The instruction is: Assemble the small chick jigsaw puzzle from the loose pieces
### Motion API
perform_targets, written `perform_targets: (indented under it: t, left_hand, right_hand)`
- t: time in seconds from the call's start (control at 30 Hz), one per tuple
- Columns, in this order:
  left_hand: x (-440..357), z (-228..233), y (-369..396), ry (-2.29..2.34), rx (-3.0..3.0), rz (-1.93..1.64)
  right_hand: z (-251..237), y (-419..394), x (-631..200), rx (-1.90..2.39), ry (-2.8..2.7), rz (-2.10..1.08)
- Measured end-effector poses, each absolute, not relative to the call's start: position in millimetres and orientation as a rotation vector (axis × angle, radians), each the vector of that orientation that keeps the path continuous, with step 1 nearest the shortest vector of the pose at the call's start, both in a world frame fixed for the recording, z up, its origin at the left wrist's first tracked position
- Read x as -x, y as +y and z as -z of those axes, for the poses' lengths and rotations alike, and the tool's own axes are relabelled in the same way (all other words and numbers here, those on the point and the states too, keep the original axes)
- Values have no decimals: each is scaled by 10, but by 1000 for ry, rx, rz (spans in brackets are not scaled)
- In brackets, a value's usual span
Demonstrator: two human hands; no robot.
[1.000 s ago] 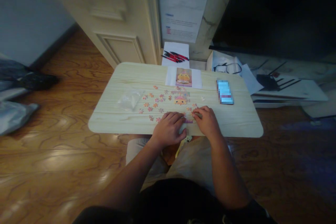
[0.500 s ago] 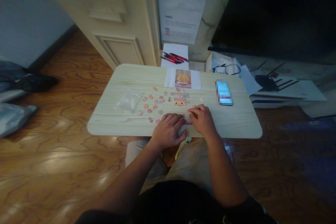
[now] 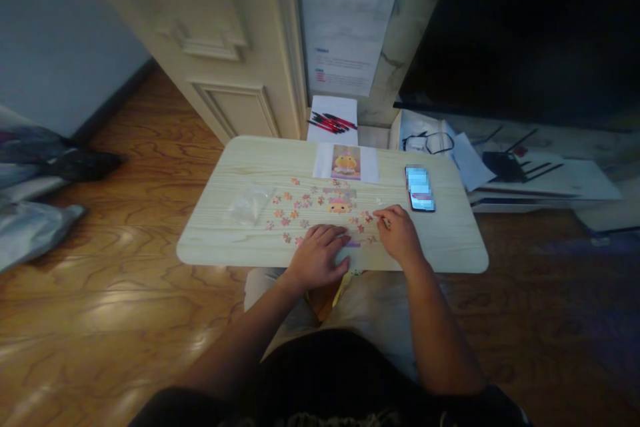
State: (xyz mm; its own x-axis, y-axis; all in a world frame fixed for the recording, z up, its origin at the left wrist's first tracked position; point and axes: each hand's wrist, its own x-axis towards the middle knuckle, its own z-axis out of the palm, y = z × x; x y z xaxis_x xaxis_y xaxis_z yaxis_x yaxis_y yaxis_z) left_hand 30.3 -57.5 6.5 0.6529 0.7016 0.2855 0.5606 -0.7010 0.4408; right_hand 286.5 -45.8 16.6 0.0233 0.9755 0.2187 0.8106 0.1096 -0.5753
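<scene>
Puzzle pieces (image 3: 295, 203) lie loose beside the assembled patch (image 3: 340, 203), where the flat, spread left hand (image 3: 320, 255) or pinching right hand (image 3: 400, 235) could scatter them off the counter (image 3: 450, 247).

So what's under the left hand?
The left hand lies flat on the table, beside a purple strip of joined puzzle pieces. Anything beneath the palm is covered.

home | wood floor (image 3: 100, 293) | panelled door (image 3: 225, 67) | low table (image 3: 450, 247)
</scene>
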Motion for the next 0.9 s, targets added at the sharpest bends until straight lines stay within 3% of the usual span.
perform_targets:
  t: [0.9]
  left_hand:
    - [-236,50,-277,1203,-2602,-661]
  right_hand:
    - [-53,-376,-2760,1807,-1934,-387]
